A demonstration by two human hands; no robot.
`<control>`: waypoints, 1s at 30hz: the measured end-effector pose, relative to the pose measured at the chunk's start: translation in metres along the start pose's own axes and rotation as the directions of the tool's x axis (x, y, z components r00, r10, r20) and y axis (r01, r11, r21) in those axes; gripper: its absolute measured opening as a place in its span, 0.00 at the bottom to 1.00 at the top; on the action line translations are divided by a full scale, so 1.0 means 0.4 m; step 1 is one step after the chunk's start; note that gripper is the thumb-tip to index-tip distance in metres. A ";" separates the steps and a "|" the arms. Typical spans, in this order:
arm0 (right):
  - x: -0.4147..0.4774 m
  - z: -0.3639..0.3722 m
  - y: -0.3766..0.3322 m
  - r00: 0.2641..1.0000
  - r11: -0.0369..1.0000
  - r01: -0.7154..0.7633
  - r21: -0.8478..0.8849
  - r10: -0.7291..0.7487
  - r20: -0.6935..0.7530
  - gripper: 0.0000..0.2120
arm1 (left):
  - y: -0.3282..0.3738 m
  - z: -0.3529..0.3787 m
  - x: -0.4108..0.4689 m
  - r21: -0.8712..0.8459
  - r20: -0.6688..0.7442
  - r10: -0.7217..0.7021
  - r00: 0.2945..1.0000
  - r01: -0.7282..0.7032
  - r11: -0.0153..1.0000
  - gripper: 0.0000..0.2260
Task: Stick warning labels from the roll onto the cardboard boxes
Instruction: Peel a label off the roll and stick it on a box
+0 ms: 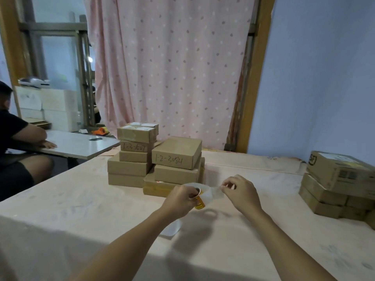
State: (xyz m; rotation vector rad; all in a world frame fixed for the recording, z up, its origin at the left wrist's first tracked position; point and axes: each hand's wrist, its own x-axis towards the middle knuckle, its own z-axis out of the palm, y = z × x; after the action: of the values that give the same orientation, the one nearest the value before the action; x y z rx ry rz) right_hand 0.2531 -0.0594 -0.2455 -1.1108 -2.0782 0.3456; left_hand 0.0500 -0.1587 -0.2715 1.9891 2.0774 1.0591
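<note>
My left hand (181,198) grips a small roll of orange-yellow warning labels (199,202) above the table. A strip of white backing paper (211,192) runs from the roll to my right hand (241,191), whose fingertips pinch its free end. Just behind my hands stands a stack of brown cardboard boxes (176,159); the top one is marked 1-2-3084. A second taller stack (134,157) stands to its left. More cardboard boxes (334,185) are piled at the table's right edge.
The table (81,209) has a pale pink cover. A loose white strip of backing (171,230) lies under my left forearm. A seated person (16,142) leans on a white table (81,145) at the left. A pink curtain (172,67) hangs behind.
</note>
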 end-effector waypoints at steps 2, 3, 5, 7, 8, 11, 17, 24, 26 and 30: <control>-0.008 -0.004 0.030 0.994 0.992 -0.104 0.064 0.107 -0.032 0.06 | -0.003 0.016 -0.010 0.137 0.055 0.029 0.998 -0.036 0.990 0.05; -0.011 -0.003 0.040 0.988 0.985 -0.143 0.101 0.147 -0.037 0.06 | -0.002 0.023 -0.016 0.201 0.083 0.033 0.996 -0.049 0.978 0.05; -0.014 0.005 0.049 0.983 0.966 -0.172 0.192 0.181 -0.032 0.07 | -0.002 0.040 -0.027 0.292 0.129 0.041 0.991 -0.078 0.953 0.04; -0.016 0.015 0.046 0.983 0.944 -0.171 0.281 0.182 -0.015 0.07 | 0.000 0.057 -0.038 0.345 0.159 0.079 0.984 -0.130 0.929 0.01; -0.016 0.022 0.044 0.983 0.934 -0.172 0.312 0.183 -0.004 0.07 | 0.001 0.063 -0.042 0.355 0.166 0.097 0.981 -0.151 0.923 0.02; -0.012 0.041 0.043 0.977 0.892 -0.206 0.402 0.211 0.031 0.05 | 0.004 0.069 -0.046 0.346 0.164 0.122 0.979 -0.173 0.922 0.06; 0.010 0.070 0.042 0.968 0.813 -0.228 0.536 0.248 0.036 0.02 | 0.000 0.025 -0.023 0.266 0.090 0.168 0.982 -0.186 0.946 0.08; 0.044 0.094 0.027 0.956 0.767 -0.233 0.598 0.293 -0.003 0.02 | -0.031 -0.078 0.097 0.391 -0.231 0.288 0.929 -0.183 0.902 0.08; 0.053 0.101 0.023 0.954 0.757 -0.235 0.610 0.301 -0.006 0.03 | -0.038 -0.098 0.144 0.437 -0.207 0.271 0.940 -0.159 0.885 0.15; 0.074 0.114 0.011 0.950 0.746 -0.238 0.622 0.312 -0.011 0.03 | -0.050 -0.094 0.214 0.464 -0.117 0.181 0.977 -0.108 0.879 0.26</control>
State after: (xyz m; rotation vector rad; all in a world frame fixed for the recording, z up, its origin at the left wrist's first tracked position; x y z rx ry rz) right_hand 0.2126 -0.0283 -0.2648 -0.9885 -1.5079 1.0062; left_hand 0.0009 -0.0956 -0.2193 2.3722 2.4827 0.8238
